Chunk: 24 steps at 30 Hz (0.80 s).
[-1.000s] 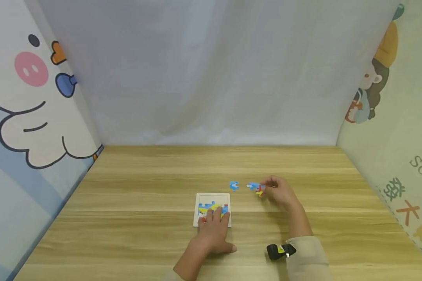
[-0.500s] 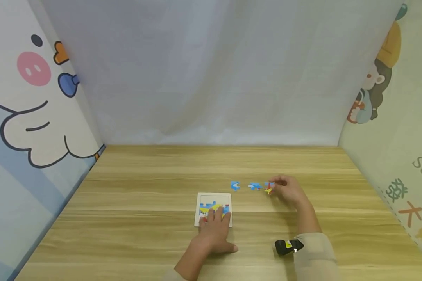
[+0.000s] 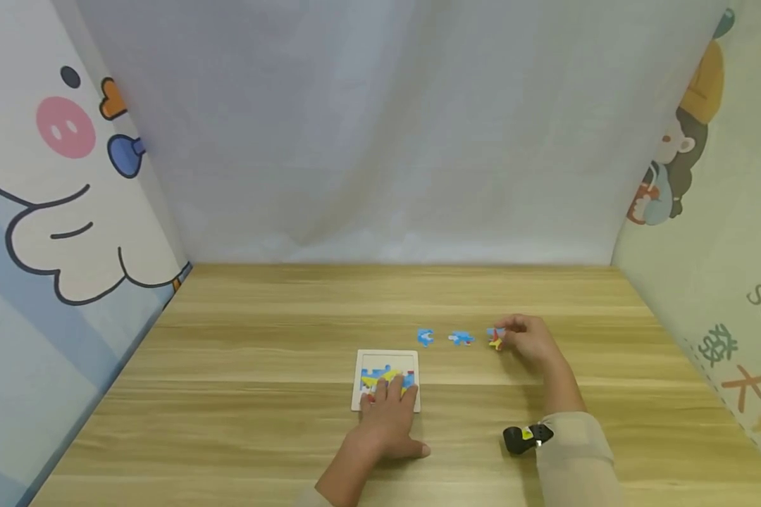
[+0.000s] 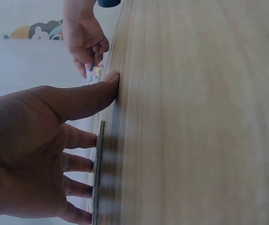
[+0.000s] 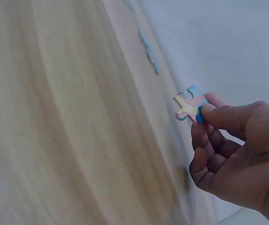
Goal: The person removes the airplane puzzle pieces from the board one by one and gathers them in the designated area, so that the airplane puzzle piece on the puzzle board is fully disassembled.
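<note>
My right hand (image 3: 531, 338) pinches a jigsaw piece (image 5: 190, 105) between thumb and fingers, its face blue, red and yellow. In the right wrist view the piece is tilted above the wooden table. My left hand (image 3: 388, 421) lies with fingers spread and straight on the lower part of the puzzle board (image 3: 359, 359), a square tray with a pale rim. Fitted pieces in blue and yellow (image 3: 380, 375) show past the fingertips, and the top strip of the board is bare. In the left wrist view the thumb (image 4: 87, 100) stretches out away from the board's edge.
Two loose blue jigsaw pieces lie behind the board, one piece (image 3: 425, 337) on the left and another piece (image 3: 461, 338) nearer my right hand. A black wrist camera (image 3: 526, 438) sits by the right sleeve. A white curtain (image 3: 393, 141) hangs at the table's back edge.
My right hand has moved to the right with the pinched piece, away from the two loose blue ones, uncovering the nearer one. The left hand has stayed on the board.
</note>
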Available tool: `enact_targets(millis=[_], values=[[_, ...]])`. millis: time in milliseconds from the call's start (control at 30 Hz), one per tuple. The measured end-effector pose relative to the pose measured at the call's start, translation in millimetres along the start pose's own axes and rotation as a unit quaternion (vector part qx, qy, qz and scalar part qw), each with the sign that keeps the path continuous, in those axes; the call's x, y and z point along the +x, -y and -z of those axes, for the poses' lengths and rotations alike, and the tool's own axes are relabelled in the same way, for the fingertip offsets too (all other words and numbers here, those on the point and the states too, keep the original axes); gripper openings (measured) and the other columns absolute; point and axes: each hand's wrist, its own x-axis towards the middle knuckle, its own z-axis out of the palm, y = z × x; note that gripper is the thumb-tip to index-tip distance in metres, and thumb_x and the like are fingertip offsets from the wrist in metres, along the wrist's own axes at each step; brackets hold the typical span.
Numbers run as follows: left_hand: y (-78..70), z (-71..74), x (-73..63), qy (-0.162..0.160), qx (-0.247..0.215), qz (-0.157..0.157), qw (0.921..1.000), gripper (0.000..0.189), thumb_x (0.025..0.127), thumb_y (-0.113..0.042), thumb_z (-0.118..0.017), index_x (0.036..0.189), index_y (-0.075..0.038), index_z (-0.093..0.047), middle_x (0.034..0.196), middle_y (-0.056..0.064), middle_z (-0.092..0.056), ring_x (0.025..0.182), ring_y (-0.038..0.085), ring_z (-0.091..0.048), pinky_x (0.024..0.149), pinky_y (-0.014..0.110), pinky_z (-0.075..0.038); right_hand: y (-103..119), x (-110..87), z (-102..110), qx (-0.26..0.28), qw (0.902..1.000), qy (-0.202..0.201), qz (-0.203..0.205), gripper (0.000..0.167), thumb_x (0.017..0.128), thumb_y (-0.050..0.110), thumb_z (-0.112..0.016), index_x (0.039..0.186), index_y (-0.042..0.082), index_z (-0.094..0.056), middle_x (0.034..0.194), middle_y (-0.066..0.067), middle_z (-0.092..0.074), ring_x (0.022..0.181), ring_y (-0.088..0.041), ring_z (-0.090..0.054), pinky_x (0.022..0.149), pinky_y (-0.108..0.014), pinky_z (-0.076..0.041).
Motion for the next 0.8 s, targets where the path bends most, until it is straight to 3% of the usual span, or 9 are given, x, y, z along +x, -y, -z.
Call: enact_targets(millis=[300,600,800], values=[[0.3,-1.3,0.4,-0.003,0.0,-0.001,1.0,0.093,0.067,-0.049,-0.079,0.138,-0.005,-0.039,0.143,0.019,-0.028,0.13,0.043,-0.022,0.093,0.067,-0.025,-14.4,12.2,-1.4,-0.041,0.9988,-0.025,-0.01,0.021,0.084,-0.009,-0.054,0.104,-0.016,-0.058,0.088,-0.018,-0.064,0.068,-0.017,-0.061,0.064,-0.026,-0.05],[-0.4,0.0,0.4,-0.001,-0.007,-0.001,1.0,0.092,0.067,-0.048,-0.08,0.138,-0.005,-0.039,0.142,0.018,-0.028,0.13,0.043,-0.022,0.093,0.067,-0.025,-11.8,13.4,-4.7,-0.112,0.993,-0.033,-0.02,0.019,0.088,-0.002,-0.055,0.103,-0.012,-0.061,0.095,-0.021,-0.063,0.087,-0.03,-0.056,0.078,-0.04,-0.044],[-0.9,0.1,-0.4,0.001,-0.007,0.0,1.0,0.092,0.067,-0.048,-0.08,0.138,-0.005,-0.039,0.142,0.017,-0.028,0.13,0.043,-0.022,0.093,0.067,-0.025,-10.2,13.1,-6.3,-0.112,0.9927,-0.041,-0.02,0.018,0.088,-0.001,-0.056,0.1,-0.012,-0.062,0.091,-0.019,-0.064,0.084,-0.027,-0.057,0.074,-0.035,-0.045]])
